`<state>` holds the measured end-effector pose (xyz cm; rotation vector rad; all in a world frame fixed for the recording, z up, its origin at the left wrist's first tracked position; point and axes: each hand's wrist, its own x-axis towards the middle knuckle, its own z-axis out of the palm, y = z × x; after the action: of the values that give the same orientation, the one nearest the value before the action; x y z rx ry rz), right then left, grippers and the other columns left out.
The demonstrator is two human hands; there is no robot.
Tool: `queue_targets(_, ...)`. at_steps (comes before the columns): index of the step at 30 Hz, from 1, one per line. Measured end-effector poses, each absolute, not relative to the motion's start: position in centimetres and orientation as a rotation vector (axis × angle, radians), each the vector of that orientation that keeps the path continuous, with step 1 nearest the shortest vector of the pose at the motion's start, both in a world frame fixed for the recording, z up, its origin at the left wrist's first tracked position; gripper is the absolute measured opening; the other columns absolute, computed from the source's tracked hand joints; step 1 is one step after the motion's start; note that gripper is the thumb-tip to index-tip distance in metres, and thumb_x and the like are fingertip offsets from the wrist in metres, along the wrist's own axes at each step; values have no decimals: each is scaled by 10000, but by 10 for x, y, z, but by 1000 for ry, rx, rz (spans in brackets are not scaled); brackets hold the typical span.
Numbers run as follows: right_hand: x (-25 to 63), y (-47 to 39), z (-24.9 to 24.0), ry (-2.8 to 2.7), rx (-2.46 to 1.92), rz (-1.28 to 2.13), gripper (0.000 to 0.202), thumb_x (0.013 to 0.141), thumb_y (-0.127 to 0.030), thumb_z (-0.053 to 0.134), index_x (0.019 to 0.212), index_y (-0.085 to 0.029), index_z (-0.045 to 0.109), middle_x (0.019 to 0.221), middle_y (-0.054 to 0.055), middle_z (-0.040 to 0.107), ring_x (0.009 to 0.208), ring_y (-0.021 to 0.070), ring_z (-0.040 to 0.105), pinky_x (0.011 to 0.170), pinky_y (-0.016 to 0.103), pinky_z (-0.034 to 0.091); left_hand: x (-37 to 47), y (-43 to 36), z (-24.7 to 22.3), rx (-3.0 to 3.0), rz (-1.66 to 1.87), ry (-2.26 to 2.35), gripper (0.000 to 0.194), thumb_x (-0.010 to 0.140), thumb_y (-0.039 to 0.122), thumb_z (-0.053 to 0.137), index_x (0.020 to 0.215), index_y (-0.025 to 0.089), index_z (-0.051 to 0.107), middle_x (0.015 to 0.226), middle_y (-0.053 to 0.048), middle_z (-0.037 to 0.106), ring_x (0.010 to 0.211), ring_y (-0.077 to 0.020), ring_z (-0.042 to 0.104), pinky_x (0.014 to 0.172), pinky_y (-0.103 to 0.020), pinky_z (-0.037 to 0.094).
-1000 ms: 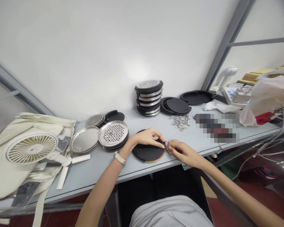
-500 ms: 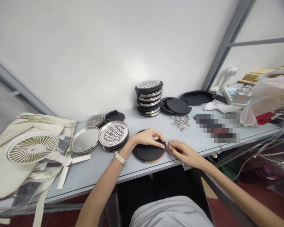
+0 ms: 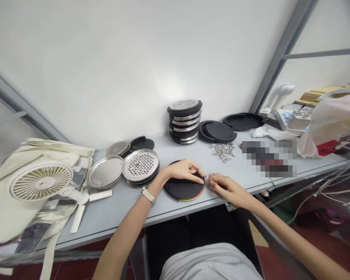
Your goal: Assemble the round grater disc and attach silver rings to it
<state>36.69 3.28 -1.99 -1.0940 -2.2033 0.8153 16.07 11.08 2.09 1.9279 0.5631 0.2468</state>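
A black round disc (image 3: 181, 188) lies near the table's front edge, with a red and yellow band showing along its near right rim. Over its far side reaches my left hand (image 3: 186, 170), thumb and forefinger closed at the disc's right edge. Just right of that edge, my right hand (image 3: 229, 189) pinches a small shiny metal piece, like a wire clip, against the rim; its exact shape is too small to make out. Beyond my hands lies a loose pile of small metal clips (image 3: 223, 151).
Perforated metal grater discs (image 3: 140, 164) and plain metal discs (image 3: 105, 172) are stacked at left. A tall stack of black and metal discs (image 3: 185, 122) stands by the wall, beside black holders (image 3: 220, 131). A white fan (image 3: 42, 182) rests on a cream bag. A plastic bag (image 3: 332, 120) sits at right.
My right hand has shifted very slightly right, with the small metal piece still between its fingers. My left hand and the black disc keep almost the same place.
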Motion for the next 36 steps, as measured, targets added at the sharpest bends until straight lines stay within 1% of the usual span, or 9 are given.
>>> queue_targets(6,368,32,-20,-2208,-1089,833,314,968,-364,318,717,-201,413,685,-15,432,645,141,445,641,268,378,160,111,21,1948,247,564,420,656,445,712,907,113,661,545,96,231,529,-56,246,560,-232,230)
queue_targets(15,367,34,-20,-2254,-1087,782,312,970,-357,320,740,-199,459,714,5,497,687,158,487,702,294,394,160,109,24,1942,266,567,409,639,436,727,879,121,624,580,93,239,549,-56,244,549,-219,216)
queue_targets(20,367,33,-19,-2261,-1093,781,321,970,-359,321,739,-199,475,724,15,520,701,165,497,715,301,399,160,108,26,1952,281,567,423,643,424,728,935,135,630,582,90,245,552,-62,242,542,-218,205)
queue_targets(24,366,34,-19,-2245,-1102,776,316,968,-359,326,741,-199,475,724,12,510,700,162,496,710,296,399,160,108,28,1950,283,562,435,645,418,728,967,144,630,590,86,253,561,-66,246,542,-219,202)
queue_targets(29,365,34,-20,-2233,-1112,781,323,966,-369,327,739,-200,484,712,5,500,684,158,488,697,294,399,160,110,26,1950,282,557,440,626,437,736,930,134,640,595,83,257,563,-68,251,543,-221,211)
queue_targets(36,365,33,-18,-2225,-1111,773,331,967,-363,325,700,-203,436,675,-14,453,651,146,466,677,283,389,159,111,23,1939,282,591,447,609,460,742,880,131,608,584,94,233,545,-59,237,540,-218,210)
